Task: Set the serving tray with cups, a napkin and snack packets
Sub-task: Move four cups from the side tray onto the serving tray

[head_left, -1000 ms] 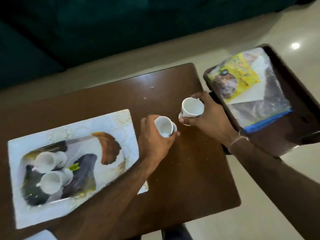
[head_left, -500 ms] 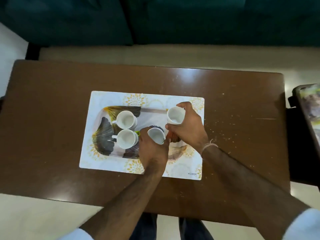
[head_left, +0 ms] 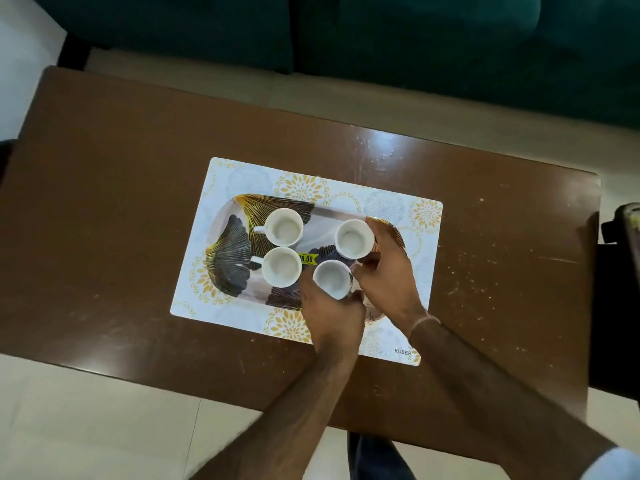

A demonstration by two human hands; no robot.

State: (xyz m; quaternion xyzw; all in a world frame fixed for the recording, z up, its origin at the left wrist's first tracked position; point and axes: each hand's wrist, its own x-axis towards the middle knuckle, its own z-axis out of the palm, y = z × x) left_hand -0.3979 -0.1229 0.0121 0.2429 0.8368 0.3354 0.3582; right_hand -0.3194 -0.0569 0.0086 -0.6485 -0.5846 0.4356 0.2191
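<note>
A serving tray [head_left: 228,251] with a dark leaf pattern lies on a white floral placemat [head_left: 388,202] in the middle of the brown table [head_left: 121,202]. Two white cups stand on its left half, one at the back [head_left: 284,226] and one in front [head_left: 281,266], handles pointing left. My left hand [head_left: 330,311] grips a third white cup [head_left: 332,278] low over the tray's front right. My right hand [head_left: 389,271] grips a fourth white cup [head_left: 354,238] at the tray's back right. Whether these two cups touch the tray is unclear.
A dark side table [head_left: 620,306] stands at the right edge, its top mostly out of frame. A dark green sofa [head_left: 415,39] runs along the far side. Pale floor tiles [head_left: 86,427] show at the near left. My legs [head_left: 377,459] are under the table's near edge.
Both hands carried their cups from the table's right end over the tray and lowered them onto its right half. The view swung to centre the tray.
</note>
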